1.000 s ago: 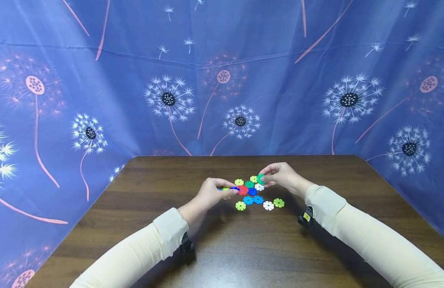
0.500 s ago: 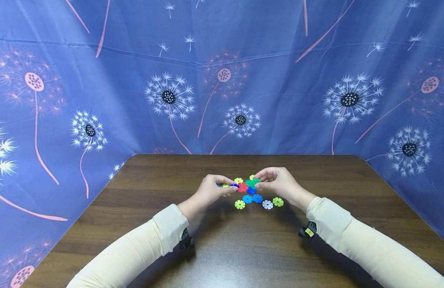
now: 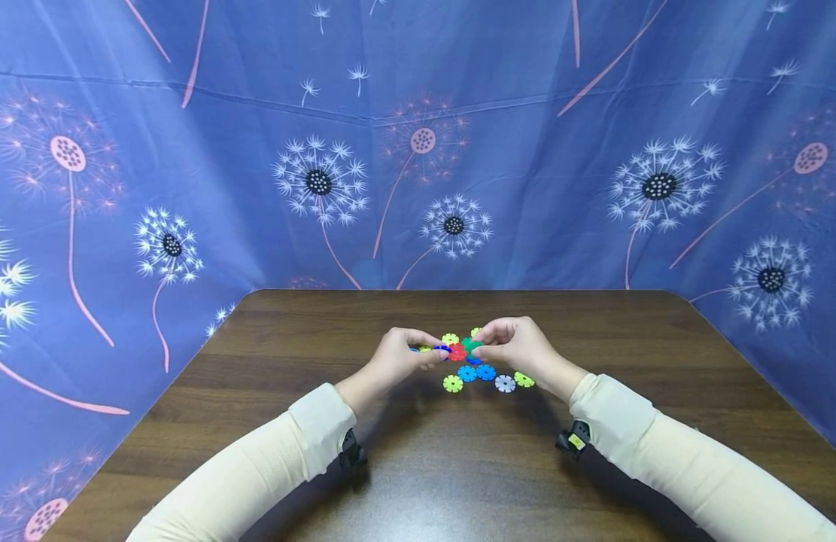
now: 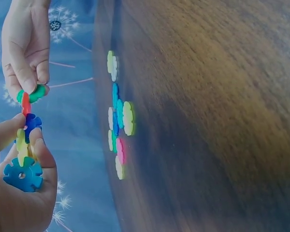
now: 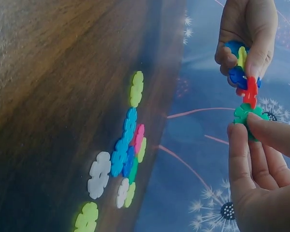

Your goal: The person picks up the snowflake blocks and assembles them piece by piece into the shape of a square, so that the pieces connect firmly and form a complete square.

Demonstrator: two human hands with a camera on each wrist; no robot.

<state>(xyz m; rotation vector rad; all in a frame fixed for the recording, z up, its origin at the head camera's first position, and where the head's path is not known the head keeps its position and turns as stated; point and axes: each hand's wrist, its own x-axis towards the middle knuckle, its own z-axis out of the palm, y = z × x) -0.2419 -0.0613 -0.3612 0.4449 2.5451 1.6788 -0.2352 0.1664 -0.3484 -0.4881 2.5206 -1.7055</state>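
Note:
My left hand (image 3: 397, 357) grips a short chain of interlocking notched plastic discs above the table. In the left wrist view the chain shows a light blue disc (image 4: 24, 176), a yellow disc (image 4: 21, 145) and a dark blue disc (image 4: 34, 121). A red disc (image 5: 250, 92) stands at the chain's end. With thumb and fingertips, my right hand (image 3: 526, 352) pinches a green disc (image 5: 241, 114) against the red disc's edge. Whether their slots are engaged cannot be made out. Fingers cover parts of the chain and of the green disc.
Several loose discs lie on the wooden table (image 3: 418, 467) below the hands, among them a lime disc (image 3: 453, 384), a white disc (image 3: 505, 384), a light blue disc (image 3: 466, 373) and a pink disc (image 5: 139, 137). A blue dandelion-print curtain (image 3: 526, 150) hangs behind the table.
My right hand has lifted the green disc from the far right of the loose discs and moved left, bringing it to the red disc. The left hand stays nearly still with the chain.

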